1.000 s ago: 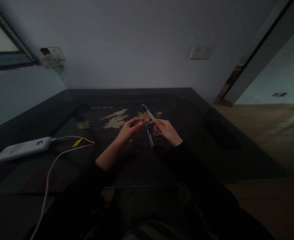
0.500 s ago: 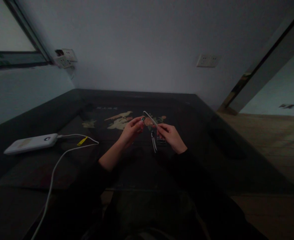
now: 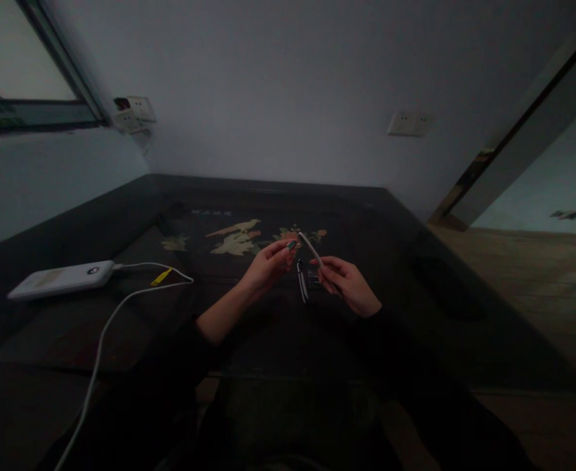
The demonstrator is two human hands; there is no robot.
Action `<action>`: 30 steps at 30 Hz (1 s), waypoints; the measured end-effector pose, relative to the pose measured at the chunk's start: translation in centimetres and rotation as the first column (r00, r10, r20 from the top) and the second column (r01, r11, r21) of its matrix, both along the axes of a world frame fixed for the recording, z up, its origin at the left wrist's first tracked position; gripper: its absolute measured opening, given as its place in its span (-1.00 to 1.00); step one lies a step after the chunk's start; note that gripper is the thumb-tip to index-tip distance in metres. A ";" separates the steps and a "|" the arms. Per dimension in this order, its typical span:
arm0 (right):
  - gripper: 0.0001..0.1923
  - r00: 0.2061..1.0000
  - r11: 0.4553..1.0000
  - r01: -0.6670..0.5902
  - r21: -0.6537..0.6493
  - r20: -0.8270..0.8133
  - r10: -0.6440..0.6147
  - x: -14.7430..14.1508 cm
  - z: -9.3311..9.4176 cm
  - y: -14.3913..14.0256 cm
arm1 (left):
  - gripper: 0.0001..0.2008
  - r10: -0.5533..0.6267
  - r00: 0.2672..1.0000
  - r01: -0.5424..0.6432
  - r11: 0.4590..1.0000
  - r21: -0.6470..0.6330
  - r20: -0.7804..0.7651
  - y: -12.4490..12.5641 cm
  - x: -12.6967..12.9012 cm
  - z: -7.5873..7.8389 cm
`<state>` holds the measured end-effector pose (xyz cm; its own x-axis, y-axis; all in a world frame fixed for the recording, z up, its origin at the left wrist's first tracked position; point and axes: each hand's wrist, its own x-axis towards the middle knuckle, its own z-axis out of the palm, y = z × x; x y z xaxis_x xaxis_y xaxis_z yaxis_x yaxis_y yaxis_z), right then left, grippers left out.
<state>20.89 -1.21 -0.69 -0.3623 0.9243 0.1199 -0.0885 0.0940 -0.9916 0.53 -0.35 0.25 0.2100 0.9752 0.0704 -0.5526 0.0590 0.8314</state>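
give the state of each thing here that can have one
small greenish piece, pinched in left hand
slim pale strip, held in right hand
slim silver tool, lying on table
white device, lying flat, cable plugged in
right wall socket, nothing plugged in

Both sleeves (image 3: 400, 353) look black, the left ending higher up

At the frame's centre, the fingers of the left hand (image 3: 268, 267) partly cover a small thing (image 3: 291, 245), too small to identify. The near end of the strip (image 3: 310, 248) disappears inside the right hand (image 3: 347, 286), which also hides part of a metal piece (image 3: 313, 280). The lettering (image 3: 212, 212), left of centre, is too blurred to read. The bottom edge cuts off the cable (image 3: 102, 340); the upper left edge crops the window (image 3: 17, 65). At right, a dark shape (image 3: 447, 288) is too dim to tell.
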 end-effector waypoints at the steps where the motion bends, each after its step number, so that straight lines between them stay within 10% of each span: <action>1: -0.60 1.000 1.000 -0.006 0.003 0.003 0.006 -0.2 0.0 -0.2 | -0.52 -0.004 1.000 0.004 1.000 0.001 0.004 -0.1 0.1 0.0; 30: -0.57 0.999 0.999 0.037 -0.014 0.026 -0.036 -0.9 0.2 -0.9 | -0.59 0.024 1.000 -0.024 0.999 0.034 0.019 0.1 0.1 -0.4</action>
<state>20.01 -2.08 -0.53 -0.3312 0.9385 0.0978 -0.0597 0.0826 -0.9948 0.62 -0.25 -0.15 0.1849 0.9768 0.1077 -0.5686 0.0169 0.8224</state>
